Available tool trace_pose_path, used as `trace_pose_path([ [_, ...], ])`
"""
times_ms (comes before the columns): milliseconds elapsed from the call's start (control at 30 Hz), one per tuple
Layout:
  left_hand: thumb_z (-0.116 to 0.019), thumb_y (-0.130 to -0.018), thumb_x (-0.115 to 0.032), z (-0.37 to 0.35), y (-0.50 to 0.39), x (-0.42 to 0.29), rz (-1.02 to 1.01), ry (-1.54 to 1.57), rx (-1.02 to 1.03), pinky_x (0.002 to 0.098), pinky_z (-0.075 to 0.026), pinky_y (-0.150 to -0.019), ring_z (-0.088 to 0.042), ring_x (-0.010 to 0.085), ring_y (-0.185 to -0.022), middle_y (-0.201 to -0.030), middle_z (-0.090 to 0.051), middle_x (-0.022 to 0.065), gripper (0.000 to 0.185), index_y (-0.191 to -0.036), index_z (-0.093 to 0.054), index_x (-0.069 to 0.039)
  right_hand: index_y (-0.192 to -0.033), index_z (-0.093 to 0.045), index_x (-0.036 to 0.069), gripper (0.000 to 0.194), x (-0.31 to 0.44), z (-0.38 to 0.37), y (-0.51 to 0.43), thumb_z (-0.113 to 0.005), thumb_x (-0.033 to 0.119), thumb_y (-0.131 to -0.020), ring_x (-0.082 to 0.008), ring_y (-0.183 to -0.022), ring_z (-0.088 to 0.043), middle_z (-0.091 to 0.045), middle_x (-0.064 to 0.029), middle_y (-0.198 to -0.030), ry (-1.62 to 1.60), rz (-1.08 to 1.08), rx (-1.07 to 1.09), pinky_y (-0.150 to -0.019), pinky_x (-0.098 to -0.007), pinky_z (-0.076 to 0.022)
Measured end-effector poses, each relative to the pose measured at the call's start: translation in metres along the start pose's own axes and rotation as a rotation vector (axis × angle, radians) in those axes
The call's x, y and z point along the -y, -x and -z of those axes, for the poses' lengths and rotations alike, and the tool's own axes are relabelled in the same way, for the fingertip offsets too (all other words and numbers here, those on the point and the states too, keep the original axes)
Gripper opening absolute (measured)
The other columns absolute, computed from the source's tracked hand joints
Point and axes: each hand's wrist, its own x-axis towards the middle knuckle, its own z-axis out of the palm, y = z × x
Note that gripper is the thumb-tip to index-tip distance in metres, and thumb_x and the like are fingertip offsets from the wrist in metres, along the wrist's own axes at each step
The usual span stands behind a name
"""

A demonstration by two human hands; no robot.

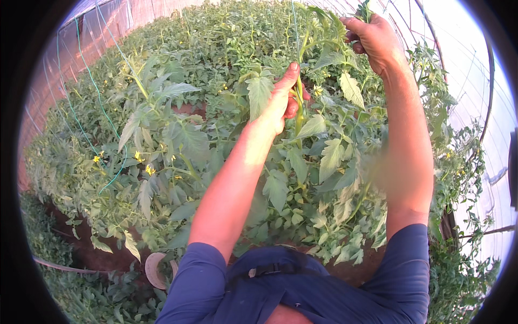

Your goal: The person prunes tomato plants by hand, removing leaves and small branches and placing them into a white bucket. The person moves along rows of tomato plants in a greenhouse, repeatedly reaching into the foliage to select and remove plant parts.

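Note:
My left hand (287, 97) is closed around the green stem of a tomato plant (299, 109), its thumb pointing up beside a thin blue-green string (296, 32) that runs upward along the stem. Higher and to the right, my right hand (364, 36) is raised by the plant's leafy top (330, 28), with its fingers curled. A tuft of green leaf (364, 11) shows at the thumb and fingers of that hand. Leaves of the held plant hang below and to the right of my left hand.
Dense tomato plants (234, 44) with yellow flowers (149, 169) stand all around. Loose green strings (99, 95) hang at the left. Plastic greenhouse film (465, 60) with curved ribs (491, 77) lies at the right. A pale round object (153, 270) and a hose (77, 269) are low at the left.

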Motion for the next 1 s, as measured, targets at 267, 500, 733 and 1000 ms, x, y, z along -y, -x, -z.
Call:
trace_pose_path([
  [267, -0.062, -0.101, -0.047, -0.021, 0.045, -0.028, 0.221, -0.454, 0.014, 0.0290, -0.045, -0.044, -0.062, 0.0155, -0.055, -0.083, -0.069, 0.0081, 0.052, -0.111, -0.066, 0.004, -0.111, -0.068, -0.004, 0.037, -0.009, -0.032, 0.048, -0.083, 0.018, -0.086, -0.0140, -0.080, -0.070, -0.075, -0.0101, -0.097, -0.201, 0.021, 0.054, -0.071, -0.0311, -0.0579],
  [500, -0.073, -0.094, -0.015, -0.030, 0.043, -0.090, -0.517, -0.347, -0.248, 0.0258, -0.042, -0.043, -0.060, 0.0115, -0.053, -0.085, -0.070, 0.0086, 0.027, -0.109, -0.068, 0.006, -0.117, -0.064, 0.001, 0.042, -0.027, -0.066, 0.075, -0.084, 0.018, -0.085, -0.0222, -0.100, -0.074, -0.076, -0.0146, -0.108, -0.162, 0.190, -0.170, -0.089, -0.0367, -0.0571],
  [733, -0.080, -0.090, -0.020, -0.029, 0.005, -0.108, -0.317, -0.413, -0.071, 0.0225, -0.041, -0.044, -0.054, 0.0085, -0.052, -0.074, -0.064, 0.0017, 0.023, -0.099, -0.068, -0.003, -0.113, -0.059, -0.001, 0.043, -0.025, -0.078, 0.095, -0.083, 0.023, -0.085, -0.0388, -0.095, -0.074, -0.074, -0.0215, -0.098, -0.037, 0.299, -0.186, -0.078, -0.0442, -0.0587],
  [1000, -0.076, -0.091, -0.012, -0.005, -0.008, -0.096, -0.294, -0.152, 0.126, 0.0234, -0.044, -0.052, -0.059, 0.0100, -0.064, -0.080, -0.066, 0.0009, 0.014, -0.099, -0.069, -0.003, -0.105, -0.063, 0.003, 0.031, -0.020, -0.043, 0.078, -0.081, 0.022, -0.087, -0.0238, -0.085, -0.075, -0.076, -0.0128, -0.092, -0.122, 0.312, -0.343, -0.077, -0.0371, -0.0575],
])
